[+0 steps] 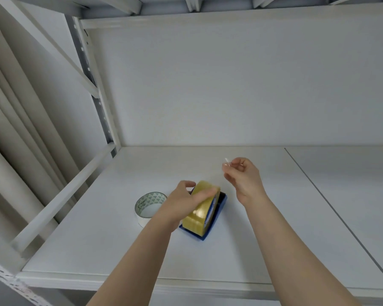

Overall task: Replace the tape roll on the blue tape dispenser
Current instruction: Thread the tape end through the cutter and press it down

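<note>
While both bare arms reach in over the white shelf (274, 217), the scene reads as follows.

Dispenser: the blue tape dispenser (210, 228) sits on the shelf near its middle, its base flat on the surface.
Tape roll: a yellowish clear roll (200, 212) stands on edge in the dispenser, tilted a little to the right.
Left hand: the left hand (184, 200) is clasped over the top of that roll, thumb lying across its outer face, fingers curled behind it.
Right hand: the right hand (243, 175) is raised beyond the dispenser, fingertips pinched narrow on a small clear sliver (226, 161), apparently tape.
Spare roll: a second roll (147, 206) with green triangles on its core lies just left of the dispenser, partly behind the left wrist.
</note>
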